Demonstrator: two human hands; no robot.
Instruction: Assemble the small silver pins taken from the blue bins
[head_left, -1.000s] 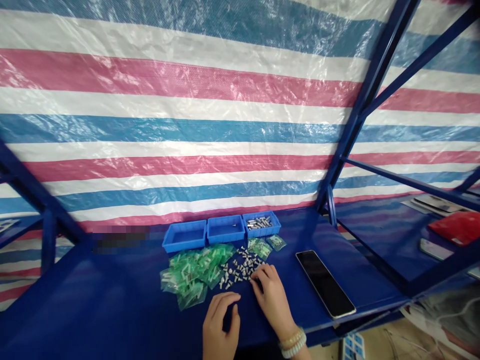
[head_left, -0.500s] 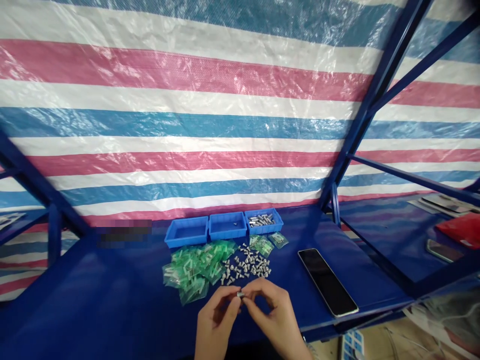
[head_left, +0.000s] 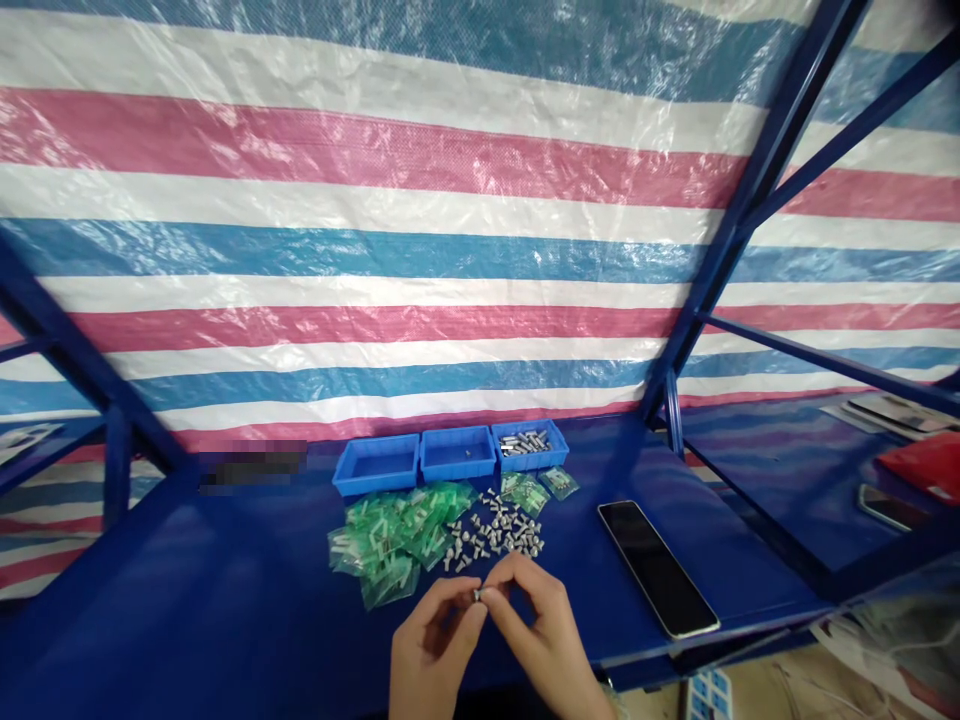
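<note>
My left hand [head_left: 431,650] and my right hand [head_left: 541,640] meet above the near edge of a blue shelf [head_left: 225,590]. Both pinch one small silver metal part [head_left: 478,595] between their fingertips. Just beyond them lies a scatter of several like silver parts [head_left: 495,535]. To the left of that scatter is a heap of small green plastic bags [head_left: 390,545]. Three blue trays [head_left: 450,455] stand in a row behind; the right tray [head_left: 529,445] holds several silver parts, the middle one a single part, and the left one looks empty.
A black phone [head_left: 656,567] lies face up on the shelf to the right. Blue steel posts [head_left: 720,230] frame the shelf. A striped plastic tarp [head_left: 375,250] hangs behind. A further shelf at the right carries a red object [head_left: 926,465] and another phone [head_left: 885,505].
A second ago my right hand was at the loose parts and my left hand rested nearby. Both have since come together, pinching one small part, and hold it nearly still.
</note>
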